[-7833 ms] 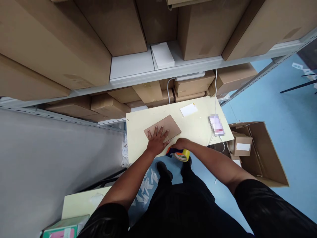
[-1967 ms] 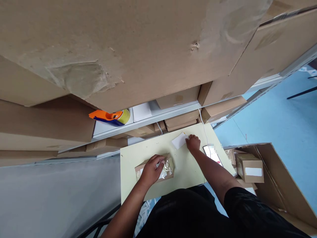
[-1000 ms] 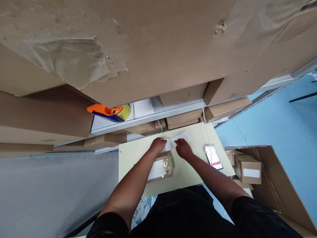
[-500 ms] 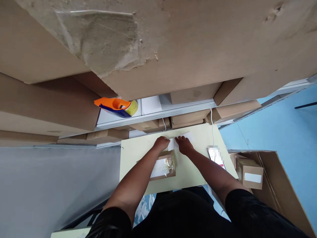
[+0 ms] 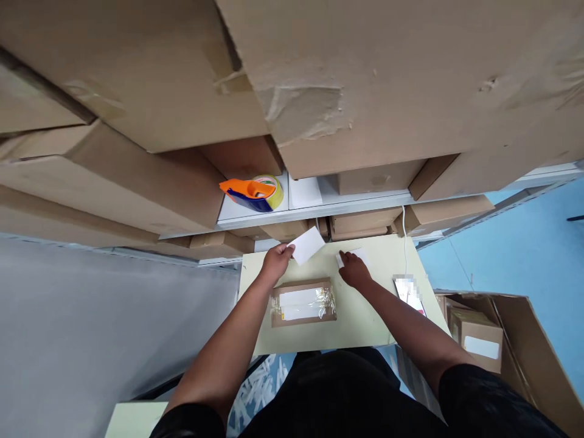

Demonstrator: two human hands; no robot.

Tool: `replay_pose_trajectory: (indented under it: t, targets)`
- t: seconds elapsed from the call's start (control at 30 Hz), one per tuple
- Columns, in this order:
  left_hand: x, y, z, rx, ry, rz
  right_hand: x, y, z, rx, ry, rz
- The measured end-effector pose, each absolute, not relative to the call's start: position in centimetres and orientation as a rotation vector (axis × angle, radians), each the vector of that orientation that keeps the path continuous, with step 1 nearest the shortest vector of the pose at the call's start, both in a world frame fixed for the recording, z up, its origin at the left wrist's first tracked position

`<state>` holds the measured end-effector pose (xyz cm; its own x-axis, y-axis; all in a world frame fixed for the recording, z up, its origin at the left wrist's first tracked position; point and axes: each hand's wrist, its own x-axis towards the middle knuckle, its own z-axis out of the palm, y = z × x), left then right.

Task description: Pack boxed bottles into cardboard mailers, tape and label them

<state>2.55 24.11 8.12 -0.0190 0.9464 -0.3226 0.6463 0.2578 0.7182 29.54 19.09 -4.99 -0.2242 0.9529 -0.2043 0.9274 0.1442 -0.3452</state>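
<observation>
My left hand [image 5: 276,263] pinches a blank white paper slip [image 5: 309,245] between thumb and fingers, lifted above the back edge of the small pale table [image 5: 365,325]. To its right, my right hand [image 5: 356,271] rests with fingers extended on another white paper piece [image 5: 364,256] lying on the tabletop. Whether that is one sheet or a stack I cannot tell. Nearer to me lies a cardboard box [image 5: 303,321], with white labels under shiny clear tape on its top.
An orange and blue tape dispenser [image 5: 253,193] sits on the shelf [image 5: 301,213] among large cardboard boxes. A phone-like device [image 5: 409,294] with a white cable lies at the table's right. Beside the table stands an open carton [image 5: 524,340] holding smaller boxes.
My left hand has moved left and up, carrying a white slip away from my right hand. The taped box is now uncovered by my left arm. The camera view has shifted left.
</observation>
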Motion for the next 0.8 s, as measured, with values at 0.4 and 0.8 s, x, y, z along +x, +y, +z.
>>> replay_pose_trajectory:
  t: [0.4,0.8]
  targets:
    - [0.7,11.6,14.9,1.293,1.421,0.866,18.5,8.8,8.3,-1.353,-1.924,0.163]
    - [-7.7,7.6,16.5,1.403,1.132,0.94,13.2,4.8,15.2,-1.34,-0.596,1.22]
